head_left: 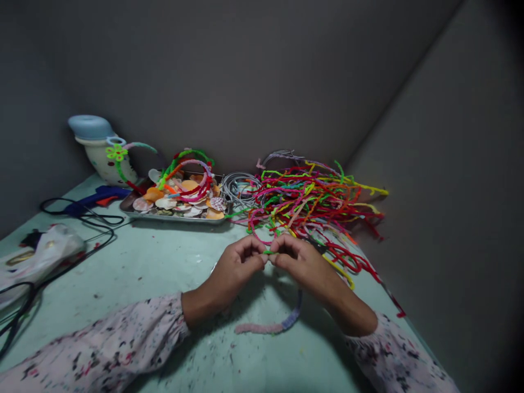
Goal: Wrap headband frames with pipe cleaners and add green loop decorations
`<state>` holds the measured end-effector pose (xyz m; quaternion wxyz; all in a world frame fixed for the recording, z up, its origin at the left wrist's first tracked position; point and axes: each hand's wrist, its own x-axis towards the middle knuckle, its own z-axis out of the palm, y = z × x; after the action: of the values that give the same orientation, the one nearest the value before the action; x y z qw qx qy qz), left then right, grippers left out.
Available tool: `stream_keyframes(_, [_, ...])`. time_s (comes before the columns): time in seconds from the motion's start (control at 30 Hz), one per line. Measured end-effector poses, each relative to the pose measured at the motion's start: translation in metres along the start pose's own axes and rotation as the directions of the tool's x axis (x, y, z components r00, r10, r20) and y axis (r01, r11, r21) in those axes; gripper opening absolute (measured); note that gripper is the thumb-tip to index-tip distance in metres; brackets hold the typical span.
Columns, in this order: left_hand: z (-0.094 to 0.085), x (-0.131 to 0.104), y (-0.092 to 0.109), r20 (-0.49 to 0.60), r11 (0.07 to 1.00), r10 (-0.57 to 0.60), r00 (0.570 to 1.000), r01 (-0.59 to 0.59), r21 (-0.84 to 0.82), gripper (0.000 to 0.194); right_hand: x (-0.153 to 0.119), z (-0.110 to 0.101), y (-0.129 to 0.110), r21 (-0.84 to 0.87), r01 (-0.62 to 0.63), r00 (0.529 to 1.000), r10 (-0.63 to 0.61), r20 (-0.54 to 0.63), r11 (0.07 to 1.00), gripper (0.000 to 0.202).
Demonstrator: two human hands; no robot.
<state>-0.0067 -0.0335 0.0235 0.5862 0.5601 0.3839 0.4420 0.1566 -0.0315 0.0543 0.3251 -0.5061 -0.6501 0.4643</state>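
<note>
My left hand (pixel 241 262) and my right hand (pixel 301 259) meet above the table, both with thumb and fingers pinched. Between the fingertips shows a short bit of green pipe cleaner (pixel 268 252); most of it is hidden by the fingers. A pink pipe cleaner loop (pixel 256 232) stands just behind the fingertips; whether it touches them I cannot tell. Below my right hand a curved band (pixel 290 321), wrapped in fuzzy pink and lavender, lies on the table, its upper end hidden behind that hand.
A metal tray (pixel 176 218) holds shells and fuzzy rings. Behind my hands lie a wire coil (pixel 241 188) and a heap of coloured pipe cleaners (pixel 311 196). At left are a blue-lidded container (pixel 108 158), a blue tool (pixel 96 197), black cable (pixel 88 252) and plastic bag (pixel 61 243).
</note>
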Motion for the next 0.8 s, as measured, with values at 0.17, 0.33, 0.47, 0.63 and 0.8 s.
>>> stream_keyframes(0.17, [0.0007,0.0004,0.0003,-0.016,1.0,-0.002,1.0,0.002,0.001,0.009,0.0,0.0016,-0.0001,0.02,0.007,1.0,-0.008,0.003,1.0,0.007])
stream_keyframes(0.33, [-0.0006,0.0014,-0.0026,-0.012,1.0,-0.019,1.0,0.02,0.018,0.008,-0.0013,0.0019,0.0013,-0.002,0.021,1.0,-0.021,-0.014,1.0,0.007])
stream_keyframes(0.47, [-0.002,0.0017,-0.005,0.009,0.998,-0.056,0.998,0.056,-0.003,0.009,-0.0015,0.0006,0.0014,-0.024,-0.005,1.0,0.005,-0.016,1.0,0.009])
stream_keyframes(0.63, [-0.0018,0.001,-0.0046,0.036,0.997,-0.066,0.997,0.067,-0.029,0.014,-0.0006,0.0002,0.0027,-0.042,-0.012,0.999,0.011,-0.034,0.999,0.01])
stream_keyframes(0.8, [-0.0003,0.0016,-0.0028,0.005,0.997,-0.067,0.998,0.067,-0.025,0.016,-0.0017,0.001,0.0032,-0.056,0.006,0.998,-0.009,-0.056,0.998,0.008])
